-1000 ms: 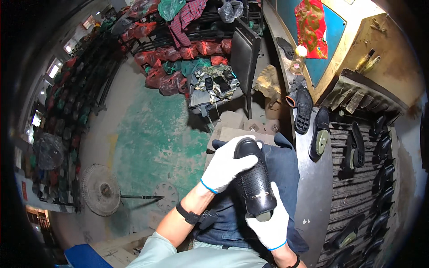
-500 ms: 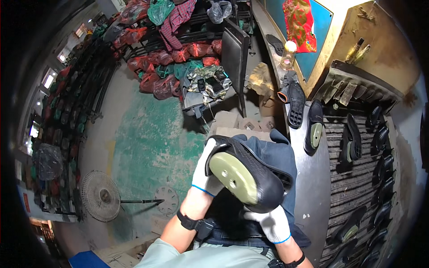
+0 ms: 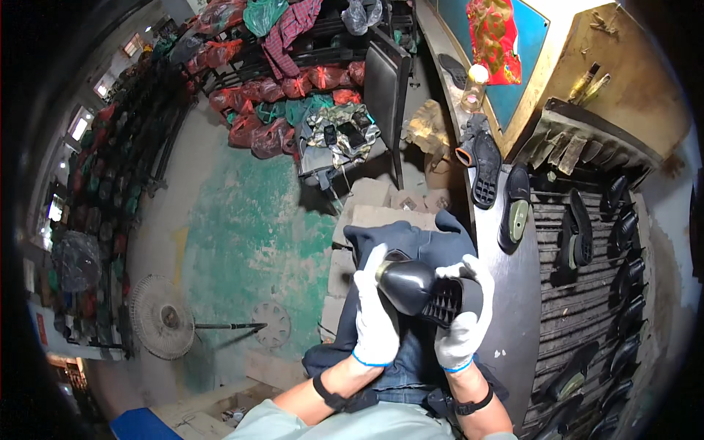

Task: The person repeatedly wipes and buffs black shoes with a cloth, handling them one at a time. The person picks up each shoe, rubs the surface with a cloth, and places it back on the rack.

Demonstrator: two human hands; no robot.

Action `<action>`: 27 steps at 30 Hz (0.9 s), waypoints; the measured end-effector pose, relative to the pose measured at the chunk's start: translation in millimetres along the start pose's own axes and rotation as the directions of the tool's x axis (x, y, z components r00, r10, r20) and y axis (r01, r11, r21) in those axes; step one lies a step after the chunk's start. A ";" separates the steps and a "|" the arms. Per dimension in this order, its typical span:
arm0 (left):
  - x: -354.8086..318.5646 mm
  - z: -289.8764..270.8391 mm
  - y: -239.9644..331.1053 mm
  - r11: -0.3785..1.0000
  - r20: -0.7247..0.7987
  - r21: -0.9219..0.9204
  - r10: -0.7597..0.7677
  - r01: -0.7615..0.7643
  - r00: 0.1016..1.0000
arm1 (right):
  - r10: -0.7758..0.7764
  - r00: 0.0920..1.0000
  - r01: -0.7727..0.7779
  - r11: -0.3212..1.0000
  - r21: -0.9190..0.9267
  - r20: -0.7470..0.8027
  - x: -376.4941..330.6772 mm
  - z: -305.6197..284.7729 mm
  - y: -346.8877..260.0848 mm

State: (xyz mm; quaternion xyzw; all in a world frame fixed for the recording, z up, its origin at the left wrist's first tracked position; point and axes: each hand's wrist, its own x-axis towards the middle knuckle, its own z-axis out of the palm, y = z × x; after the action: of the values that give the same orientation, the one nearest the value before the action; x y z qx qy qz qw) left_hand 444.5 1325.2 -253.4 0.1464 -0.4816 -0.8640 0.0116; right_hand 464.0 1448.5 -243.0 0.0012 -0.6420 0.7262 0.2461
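Note:
Over my lap, my left hand (image 3: 375,315) in a white glove is closed around one side of a black shoe upper (image 3: 405,284), whose smooth, glossy rounded end faces me. My right hand (image 3: 468,315), also gloved, grips a black shoe sole (image 3: 447,302) by its edge, thumb on the near side and fingers over the far side. The grid-like inside of this sole shows. Upper and sole lie close against each other between my hands; whether they are joined, I cannot tell. The upper's other end and its underside are hidden.
At my right runs a metal ledge (image 3: 510,308) with a black sole (image 3: 486,165) and a shoe with a green bottom (image 3: 518,209) on it. Beyond is a slatted conveyor (image 3: 568,308) bearing several shoes. A fan (image 3: 167,317) stands left; a chair (image 3: 385,95) stands ahead.
The shoe upper has been turned so its green bottom no longer shows and its glossy end faces me. My right hand has come up from beneath, gripping the sole at the right.

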 end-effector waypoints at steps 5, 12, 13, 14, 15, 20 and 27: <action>21.9 -7.8 20.2 0.767 0.348 0.386 0.392 -0.512 0.851 | -0.075 0.997 0.076 0.997 -0.027 0.018 5.8 5.2 2.6; 14.7 18.8 28.8 0.738 0.360 0.416 0.403 -0.532 0.841 | -0.062 0.998 0.059 0.995 -0.082 -0.034 1.2 3.3 0.8; 14.5 19.6 26.6 0.727 0.366 0.412 0.420 -0.550 0.830 | -0.056 0.998 0.052 0.995 -0.084 -0.042 0.9 1.7 1.1; 14.5 20.1 23.8 0.715 0.371 0.409 0.438 -0.567 0.819 | -0.055 0.997 0.051 0.995 -0.081 -0.048 0.7 1.2 0.6; 14.3 20.4 21.1 0.703 0.376 0.405 0.455 -0.585 0.807 | -0.054 0.997 0.050 0.996 -0.078 -0.052 0.7 1.5 0.1; 13.0 25.9 15.6 0.642 0.408 0.410 0.506 -0.648 0.760 | -0.035 0.995 0.035 0.999 -0.007 -0.089 -1.4 1.0 1.9; 6.7 22.1 10.2 0.512 0.483 0.483 0.521 -0.711 0.703 | -0.025 0.999 0.027 0.994 -0.106 0.020 -2.3 -10.3 -4.0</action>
State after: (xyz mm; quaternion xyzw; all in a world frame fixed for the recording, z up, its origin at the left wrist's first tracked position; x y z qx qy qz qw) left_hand 431.1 1337.0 -235.6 -0.1639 -0.7609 -0.5941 0.2030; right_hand 470.7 1457.5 -241.8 0.0034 -0.6821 0.6875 0.2492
